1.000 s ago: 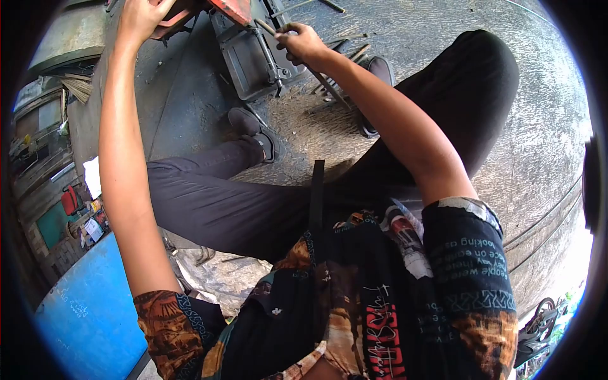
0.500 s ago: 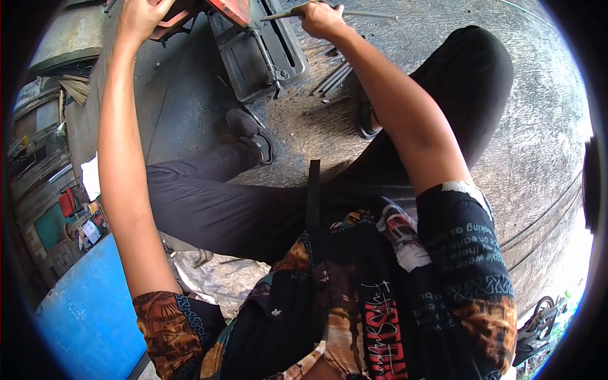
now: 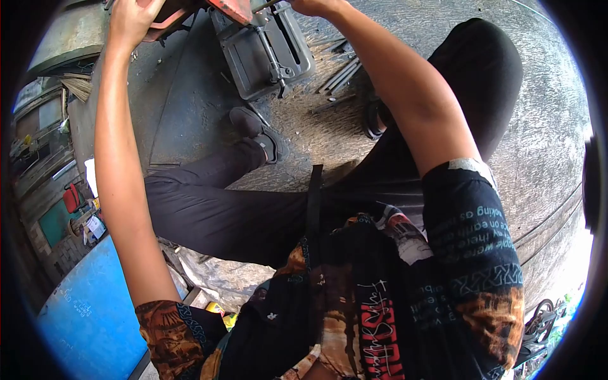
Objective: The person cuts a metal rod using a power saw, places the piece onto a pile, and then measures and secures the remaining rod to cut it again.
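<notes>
**Entry one: left hand?**
Left hand (image 3: 130,18), top left of my view. Grip closed round the red handle (image 3: 166,14) of the machine, fingers wrapped, arm stretched out.

**Entry two: right hand?**
Right hand (image 3: 315,5), top edge, half cut off by the frame. As far as it shows, its grip is closed on a thin metal rod (image 3: 266,6). The rod runs from the hand toward the red guard (image 3: 233,9), above the black base (image 3: 253,54) that sits on the floor (image 3: 190,101).

**Entry three: hazards, as you judge them?**
- **a)** The rod is hand-held close to the guard. I cannot see whether the clamp on the base bears on it. If it does not, I judge the rod may twist or kick in the grip.
- **b)** The fingers are near the guard, and a slip along the rod could carry them under it.
- **c)** Loose rods (image 3: 342,68) lie just beside the base and near the right foot, so one could roll underfoot.
- **d)** The left foot (image 3: 258,134) rests near the base, so anything dropped from the machine could land on it.
- **e)** Both hands work at the frame's edge, so I cannot tell where the rod's far end lies.
</notes>
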`<state>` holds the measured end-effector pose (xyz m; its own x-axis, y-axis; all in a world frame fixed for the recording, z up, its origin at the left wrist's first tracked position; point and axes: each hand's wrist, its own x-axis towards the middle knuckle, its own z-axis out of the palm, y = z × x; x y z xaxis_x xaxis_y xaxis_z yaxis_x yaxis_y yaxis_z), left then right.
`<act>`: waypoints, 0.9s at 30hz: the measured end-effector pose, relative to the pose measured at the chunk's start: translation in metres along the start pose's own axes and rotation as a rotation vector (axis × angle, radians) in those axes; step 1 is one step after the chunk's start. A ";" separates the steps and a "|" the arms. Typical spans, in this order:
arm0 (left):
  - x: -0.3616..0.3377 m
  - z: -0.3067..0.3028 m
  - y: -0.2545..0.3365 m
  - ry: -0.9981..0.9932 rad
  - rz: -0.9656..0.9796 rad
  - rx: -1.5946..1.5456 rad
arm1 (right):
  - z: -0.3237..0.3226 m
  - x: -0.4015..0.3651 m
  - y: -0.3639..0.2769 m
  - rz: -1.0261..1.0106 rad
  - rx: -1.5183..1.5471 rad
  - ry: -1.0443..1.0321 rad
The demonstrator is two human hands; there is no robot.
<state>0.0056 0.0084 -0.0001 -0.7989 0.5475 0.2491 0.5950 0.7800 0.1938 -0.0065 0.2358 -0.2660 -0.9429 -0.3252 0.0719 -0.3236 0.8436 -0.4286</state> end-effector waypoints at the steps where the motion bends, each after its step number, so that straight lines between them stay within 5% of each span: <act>1: 0.000 0.000 0.000 -0.003 0.008 -0.008 | -0.003 0.000 -0.001 0.001 0.019 0.005; 15: 0.001 0.001 -0.003 0.037 -0.046 0.000 | 0.010 -0.004 0.008 -0.061 -0.040 0.137; 17: 0.001 0.009 -0.021 0.119 -0.021 -0.040 | -0.007 -0.009 0.003 0.005 0.108 -0.030; 21: 0.001 0.010 -0.020 0.208 0.009 -0.038 | -0.016 -0.004 0.040 0.131 0.232 0.183; 25: -0.007 0.010 -0.008 0.242 -0.093 0.042 | -0.095 -0.003 0.058 -0.103 0.251 0.374; 27: -0.009 0.008 -0.008 0.247 -0.090 0.041 | -0.159 -0.027 0.039 0.138 0.419 0.307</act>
<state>0.0069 0.0000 -0.0118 -0.7998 0.3886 0.4575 0.5144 0.8366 0.1887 -0.0061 0.3452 -0.1415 -0.9743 -0.0306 0.2230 -0.1954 0.6065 -0.7707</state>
